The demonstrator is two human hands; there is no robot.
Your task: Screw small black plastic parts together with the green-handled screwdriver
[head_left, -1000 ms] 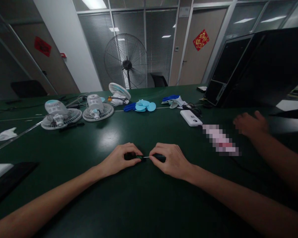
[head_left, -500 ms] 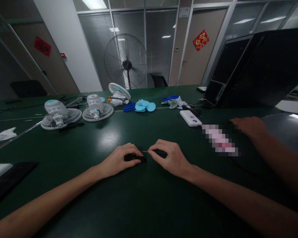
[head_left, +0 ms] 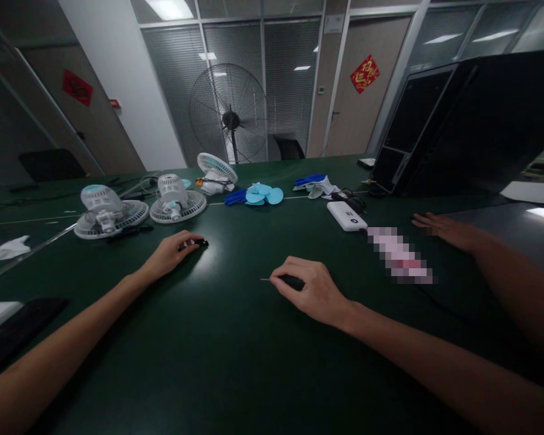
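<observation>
My right hand (head_left: 312,287) is closed around the dark handle of a screwdriver (head_left: 292,281). Its thin metal shaft points left, just above or on the green table (head_left: 236,362). Farther left and forward, my left hand (head_left: 174,251) pinches a small black part (head_left: 201,243), mostly covered by the fingers, so its exact kind does not show. Past that hand lie two white fan heads with round grilles, one fan head (head_left: 174,196) nearer the middle and another fan head (head_left: 106,208) at the left. A dark, slim object (head_left: 129,232) rests in front of the left one.
Light-blue fan blades (head_left: 263,193), a blue-and-white glove (head_left: 317,184) and a third fan head (head_left: 217,172) lie at the back. A white power bank (head_left: 347,216) adjoins a blurred-out item (head_left: 401,257). At right, another person's hand (head_left: 448,231) rests near a large black case (head_left: 476,127).
My left hand has moved left and away from me with the black part, apart from the screwdriver tip. My right hand has stayed in place. The other person's hand has shifted slightly left.
</observation>
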